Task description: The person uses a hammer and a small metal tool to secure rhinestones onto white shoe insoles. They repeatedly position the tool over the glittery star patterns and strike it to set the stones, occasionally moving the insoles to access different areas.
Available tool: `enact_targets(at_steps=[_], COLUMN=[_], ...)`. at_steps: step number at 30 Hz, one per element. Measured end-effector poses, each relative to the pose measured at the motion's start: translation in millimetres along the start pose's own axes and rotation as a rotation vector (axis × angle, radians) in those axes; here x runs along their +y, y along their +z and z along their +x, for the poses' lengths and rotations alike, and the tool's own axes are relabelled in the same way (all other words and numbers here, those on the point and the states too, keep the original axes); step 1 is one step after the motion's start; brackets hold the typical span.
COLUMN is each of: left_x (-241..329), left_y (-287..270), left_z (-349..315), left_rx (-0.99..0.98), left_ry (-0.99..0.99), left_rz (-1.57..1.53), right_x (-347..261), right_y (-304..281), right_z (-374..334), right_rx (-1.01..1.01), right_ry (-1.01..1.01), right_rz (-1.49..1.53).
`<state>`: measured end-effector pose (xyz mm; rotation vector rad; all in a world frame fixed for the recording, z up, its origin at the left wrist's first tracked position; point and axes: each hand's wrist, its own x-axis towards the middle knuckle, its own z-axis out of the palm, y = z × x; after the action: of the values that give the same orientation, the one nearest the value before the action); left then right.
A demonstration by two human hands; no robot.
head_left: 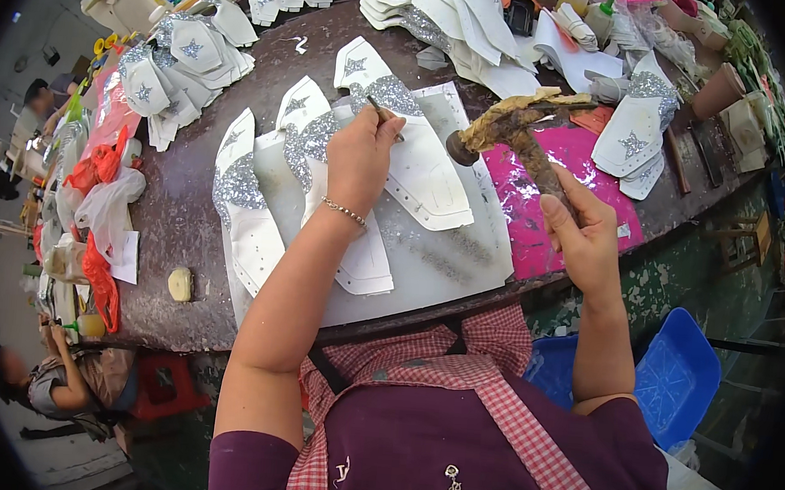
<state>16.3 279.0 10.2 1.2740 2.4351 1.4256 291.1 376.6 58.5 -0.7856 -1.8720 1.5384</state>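
My left hand [360, 159] grips a thin dark metal punch [377, 111] and rests over a white shoe upper piece [433, 180] with a silver glitter band and a star. Two similar pieces lie to its left: a middle piece [364, 261] partly under my left forearm, and a left piece [253, 226]. Small holes run along their edges. All three lie on a pale cutting board [472, 282]. In my right hand [586, 236] is a hammer [531, 155], raised beside the punch; its head is wrapped in worn yellowish material.
Stacks of glittered white pieces stand at the back left [186, 67] and the back middle [463, 22]. More pieces [632, 139] lie at right, past a pink sheet [542, 183]. Plastic bags [108, 207] hang at left. A blue bin [674, 379] stands below the table. Another person [69, 386] sits at lower left.
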Motion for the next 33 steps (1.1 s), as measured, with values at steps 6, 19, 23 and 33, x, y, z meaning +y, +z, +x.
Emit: enact_targets(at_steps=[6, 19, 23, 33], left_x=[11, 3, 8, 13], left_y=[-6, 1, 1, -7], left_z=[2, 2, -8, -10], left_rx=[-0.083, -0.034, -0.02, -0.11], left_ry=[-0.034, 0.074, -0.038, -0.013], left_rz=[0.025, 0.054, -0.172, 0.023], right_x=[-34, -71, -32, -36], right_y=[11, 26, 11, 15], right_z=[22, 50, 42, 41], right_rx=[0.012, -0.01, 0.027, -0.007], right_ry=[-0.164, -0.345, -0.314, -0.233], right_rz=[0.119, -0.666, -0.25, -0.16])
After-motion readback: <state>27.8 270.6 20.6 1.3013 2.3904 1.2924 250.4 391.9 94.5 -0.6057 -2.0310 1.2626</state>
